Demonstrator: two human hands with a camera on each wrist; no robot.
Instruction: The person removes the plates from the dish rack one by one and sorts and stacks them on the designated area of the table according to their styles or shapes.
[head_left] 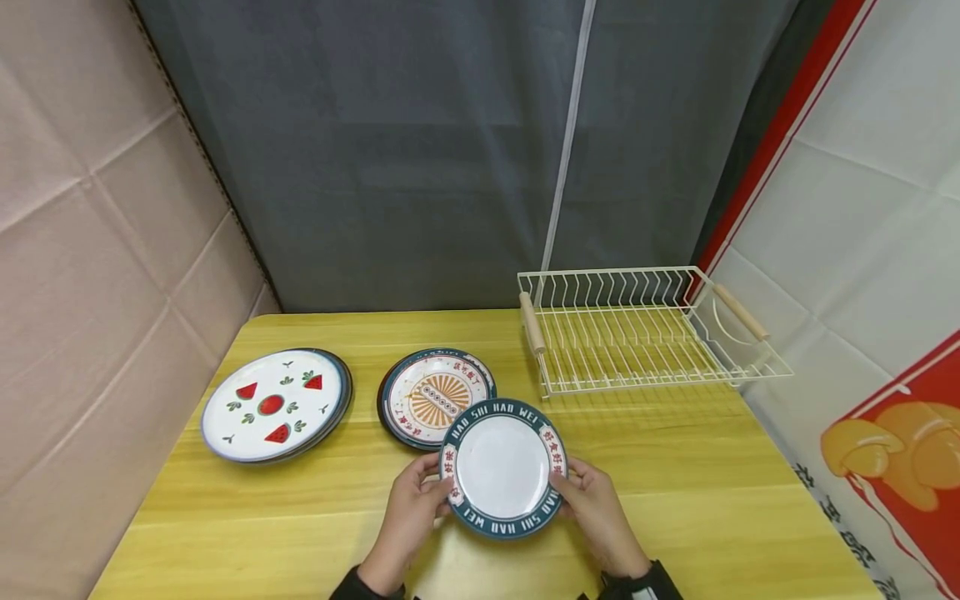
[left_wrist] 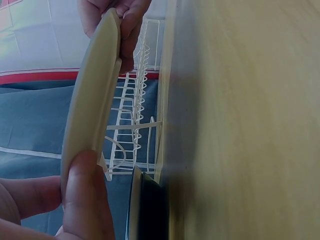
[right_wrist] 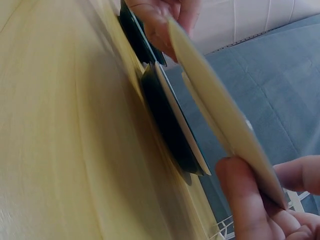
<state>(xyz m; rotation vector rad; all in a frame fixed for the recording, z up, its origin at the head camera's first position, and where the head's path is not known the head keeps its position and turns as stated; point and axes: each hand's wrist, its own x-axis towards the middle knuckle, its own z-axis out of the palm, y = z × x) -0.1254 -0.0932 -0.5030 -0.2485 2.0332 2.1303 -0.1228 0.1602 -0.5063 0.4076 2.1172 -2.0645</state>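
Both hands hold a round white plate [head_left: 502, 467] with a dark teal rim lettered "HAO SHI HAO WEI", raised above the table. My left hand [head_left: 414, 510] pinches its left edge, thumb on top and fingers beneath. The right hand [head_left: 597, 515] grips the opposite edge the same way. Side-on in the left wrist view, the plate [left_wrist: 92, 95] shows its pale underside, clear of the table. Just behind it lies a stack of round plates [head_left: 437, 400], the top one with an orange sunburst; the held plate overlaps its near right part in the head view.
At the left lies a stack of oval plates [head_left: 277, 406], the top one painted with watermelons. A white wire dish rack [head_left: 637, 333] with wooden handles stands at the back right. All rest on a yellow wood table [head_left: 720, 500], with a grey curtain [head_left: 390, 167] behind.
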